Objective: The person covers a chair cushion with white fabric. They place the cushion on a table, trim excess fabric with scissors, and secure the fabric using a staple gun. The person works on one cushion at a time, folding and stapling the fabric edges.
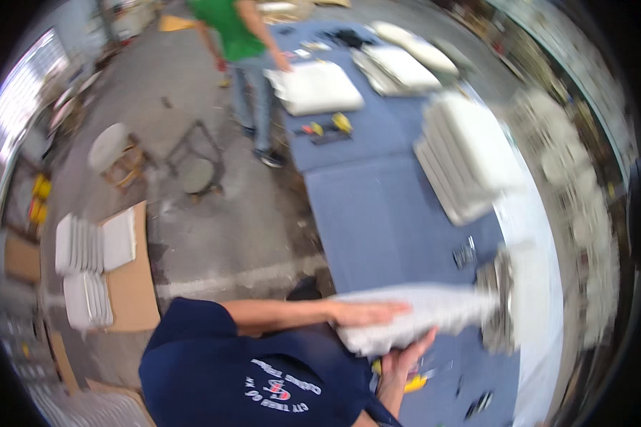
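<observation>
A white flat padded panel (434,313) is held over the near edge of the blue table (384,213); it is motion-blurred. My left hand (367,313) lies flat on top of the panel's near end, fingers extended. My right hand (409,352) grips the same panel from underneath, fingers curled up around its lower edge. My navy shirt (249,377) fills the lower left. A yellow tool (414,384) lies on the table just below my right hand.
Stacks of white panels (470,156) stand on the table's right side, more (320,85) at the far end, where a person in a green shirt (231,28) stands. Small tools (327,129) lie mid-table. Two stools (114,149) and floor stacks on cardboard (92,245) are to the left.
</observation>
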`<state>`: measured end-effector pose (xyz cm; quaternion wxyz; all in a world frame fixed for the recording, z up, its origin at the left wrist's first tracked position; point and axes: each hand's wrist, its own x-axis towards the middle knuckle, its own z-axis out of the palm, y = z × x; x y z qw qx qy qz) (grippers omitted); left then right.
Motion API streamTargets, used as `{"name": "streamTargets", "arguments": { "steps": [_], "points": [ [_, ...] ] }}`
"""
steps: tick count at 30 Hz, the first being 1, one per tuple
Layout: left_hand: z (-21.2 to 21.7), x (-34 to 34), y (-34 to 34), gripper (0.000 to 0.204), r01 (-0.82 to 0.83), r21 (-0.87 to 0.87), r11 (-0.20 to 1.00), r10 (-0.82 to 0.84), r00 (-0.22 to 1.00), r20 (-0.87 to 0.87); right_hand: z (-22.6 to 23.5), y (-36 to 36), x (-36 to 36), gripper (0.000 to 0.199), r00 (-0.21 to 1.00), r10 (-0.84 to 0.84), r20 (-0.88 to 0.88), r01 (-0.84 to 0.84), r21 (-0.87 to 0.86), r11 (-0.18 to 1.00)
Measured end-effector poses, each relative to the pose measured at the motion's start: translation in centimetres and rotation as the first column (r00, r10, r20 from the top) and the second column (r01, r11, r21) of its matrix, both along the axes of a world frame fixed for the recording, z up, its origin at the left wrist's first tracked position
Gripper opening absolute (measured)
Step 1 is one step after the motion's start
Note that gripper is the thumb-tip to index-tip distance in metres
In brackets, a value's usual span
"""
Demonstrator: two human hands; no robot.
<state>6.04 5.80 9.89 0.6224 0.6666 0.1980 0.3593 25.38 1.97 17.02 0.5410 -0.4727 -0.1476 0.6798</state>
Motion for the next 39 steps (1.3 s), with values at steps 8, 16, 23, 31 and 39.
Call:
{"name": "streamTargets", "arguments": {
  "steps": [8,16,23,31,39],
  "points": [
    [10.7,2.7,-3.0,0.068,-0.015,0.578,0.816,0.454,0.635,-0.625,-6.8,3.6,0.9,0.058,0.955,0.071,-0.288,-0.081,-0.02,0.997],
    [-13.3,-1.1,-0.7,0.084,0.194,0.512,0.837,0.436,0.329,-0.837,-14.1,-3.4,10.7,0.025,0.857,-0.254,0.449,0.285,0.0,0.959],
    [-14.1,-2.1,5.3,0.069,0.39,0.51,0.767,0.38,0.364,-0.85,-21.2,-9.1,10.0,0.025,0.763,0.113,0.636,-0.005,-0.169,0.986],
    [-14.0,-2.5,14.6,0.066,0.558,0.524,0.643,0.325,0.421,-0.847,-23.9,-4.4,0.3,0.046,0.663,0.19,0.724,-0.168,-0.104,0.98],
    [-15.2,-1.9,16.7,0.069,0.569,0.501,0.652,0.306,0.407,-0.861,-21.4,-3.7,5.4,0.025,0.504,0.397,0.767,-0.164,-0.367,0.916]
  ]
}}
